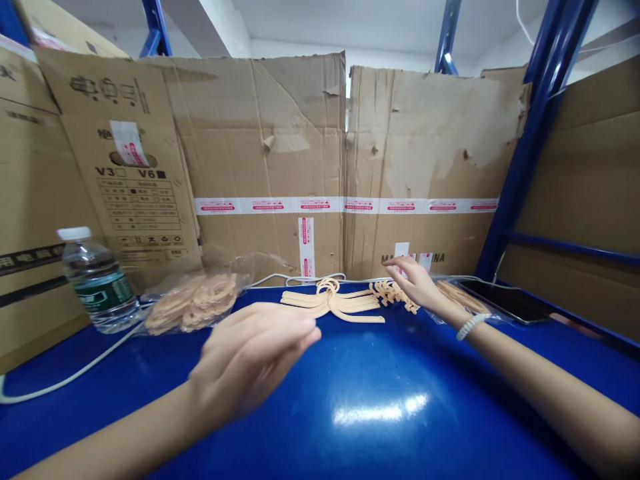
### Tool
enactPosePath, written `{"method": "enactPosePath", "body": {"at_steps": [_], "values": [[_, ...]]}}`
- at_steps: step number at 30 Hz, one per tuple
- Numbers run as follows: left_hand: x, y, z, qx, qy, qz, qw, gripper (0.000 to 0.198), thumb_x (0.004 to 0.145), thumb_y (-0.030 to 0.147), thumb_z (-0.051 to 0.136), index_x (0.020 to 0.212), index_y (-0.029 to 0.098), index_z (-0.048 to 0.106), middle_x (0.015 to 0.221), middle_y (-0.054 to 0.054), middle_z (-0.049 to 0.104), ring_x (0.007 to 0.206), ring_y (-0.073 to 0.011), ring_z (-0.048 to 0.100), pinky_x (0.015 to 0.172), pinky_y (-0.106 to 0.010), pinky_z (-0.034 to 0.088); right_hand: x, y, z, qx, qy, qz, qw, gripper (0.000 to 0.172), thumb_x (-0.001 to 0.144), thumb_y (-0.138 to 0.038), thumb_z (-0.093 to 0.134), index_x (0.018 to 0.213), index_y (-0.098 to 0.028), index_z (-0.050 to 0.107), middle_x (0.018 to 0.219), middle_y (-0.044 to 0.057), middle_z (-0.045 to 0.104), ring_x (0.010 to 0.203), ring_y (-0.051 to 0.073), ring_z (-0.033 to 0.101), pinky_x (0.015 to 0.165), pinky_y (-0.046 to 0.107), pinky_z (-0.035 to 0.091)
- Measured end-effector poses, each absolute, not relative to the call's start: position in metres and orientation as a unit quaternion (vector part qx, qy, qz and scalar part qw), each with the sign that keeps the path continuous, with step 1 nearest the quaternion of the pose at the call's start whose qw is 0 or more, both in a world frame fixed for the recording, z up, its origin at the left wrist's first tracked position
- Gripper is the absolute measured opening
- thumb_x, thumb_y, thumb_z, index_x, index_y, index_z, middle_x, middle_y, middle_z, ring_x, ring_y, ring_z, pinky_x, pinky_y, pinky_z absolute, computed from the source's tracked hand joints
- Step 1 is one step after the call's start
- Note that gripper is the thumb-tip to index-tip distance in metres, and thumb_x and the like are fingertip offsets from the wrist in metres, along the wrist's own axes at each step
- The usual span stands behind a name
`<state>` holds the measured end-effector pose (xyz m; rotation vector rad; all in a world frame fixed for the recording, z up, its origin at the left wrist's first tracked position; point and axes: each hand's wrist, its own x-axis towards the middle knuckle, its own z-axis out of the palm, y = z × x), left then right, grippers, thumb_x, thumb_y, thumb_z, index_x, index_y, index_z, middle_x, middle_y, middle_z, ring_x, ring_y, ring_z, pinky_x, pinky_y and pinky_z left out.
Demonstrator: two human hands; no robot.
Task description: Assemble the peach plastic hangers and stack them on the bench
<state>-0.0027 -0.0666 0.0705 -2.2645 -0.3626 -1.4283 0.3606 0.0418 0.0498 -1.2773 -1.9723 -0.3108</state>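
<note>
My left hand [250,360] hovers over the blue table [360,413], fingers stretched together and pointing right, holding nothing. Just beyond its fingertips lies a fanned bundle of beige plastic strips [333,303] with a loop at the top. My right hand [417,283], with a white bead bracelet [471,325] on the wrist, reaches to a small heap of beige plastic pieces [393,293]. Its fingers are spread and rest on the heap.
A clear bag of beige pieces [193,303] and a water bottle [97,280] sit at the left. A white cable [60,380] runs along the table. A dark phone [505,299] lies at the right over another bag. Cardboard walls [270,167] and blue shelf posts [530,133] surround the table.
</note>
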Motion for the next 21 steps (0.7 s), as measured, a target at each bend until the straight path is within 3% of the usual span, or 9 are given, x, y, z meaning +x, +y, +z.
{"method": "enactPosePath", "body": {"at_steps": [3,5,9,15,21], "values": [[0.013,-0.028,0.055,-0.834,-0.146,-0.493,0.201,0.025,0.088,0.013,0.066,0.111,0.023,0.062,0.085,0.000,0.075,0.074,-0.0147,0.071,0.072,-0.026,0.057,0.366,0.045,0.039,-0.525,-0.768,-0.125,0.345,0.029,0.095,-0.029,0.044,0.099,-0.013,0.067,0.099,0.015,0.069,0.099,0.028,0.061,0.090,0.042,0.046],[0.016,-0.005,0.040,-0.847,-0.162,-0.477,0.169,0.013,0.092,0.016,0.061,0.103,0.020,0.064,0.080,-0.001,0.075,0.071,-0.0145,0.072,0.069,-0.026,0.057,0.366,0.045,0.033,-0.534,-0.776,-0.124,0.313,0.026,0.093,-0.027,0.048,0.095,-0.013,0.069,0.096,0.014,0.070,0.096,0.028,0.062,0.088,0.040,0.047],[0.008,0.018,0.019,-0.853,-0.192,-0.460,0.151,0.013,0.095,0.025,0.056,0.095,0.019,0.068,0.074,0.000,0.075,0.062,-0.0151,0.072,0.061,-0.025,0.056,0.363,0.043,0.027,-0.548,-0.786,-0.130,0.255,0.024,0.092,-0.027,0.051,0.096,-0.014,0.071,0.093,0.013,0.071,0.093,0.026,0.063,0.083,0.035,0.048],[-0.009,0.031,0.018,-0.858,-0.252,-0.428,0.132,0.023,0.096,0.026,0.052,0.085,0.021,0.072,0.084,-0.001,0.078,0.074,-0.0181,0.074,0.068,-0.026,0.057,0.362,0.045,0.021,-0.572,-0.782,-0.149,0.198,0.023,0.089,-0.023,0.053,0.100,-0.016,0.073,0.098,0.013,0.071,0.098,0.027,0.062,0.084,0.034,0.046],[-0.029,0.045,0.033,-0.860,-0.314,-0.384,0.122,0.024,0.093,0.024,0.050,0.089,0.020,0.074,0.091,-0.004,0.078,0.080,-0.0213,0.074,0.072,-0.030,0.057,0.352,0.040,0.023,-0.576,-0.784,-0.167,0.161,0.024,0.088,-0.013,0.049,0.089,-0.017,0.073,0.095,0.013,0.071,0.096,0.028,0.061,0.081,0.035,0.044]]}}
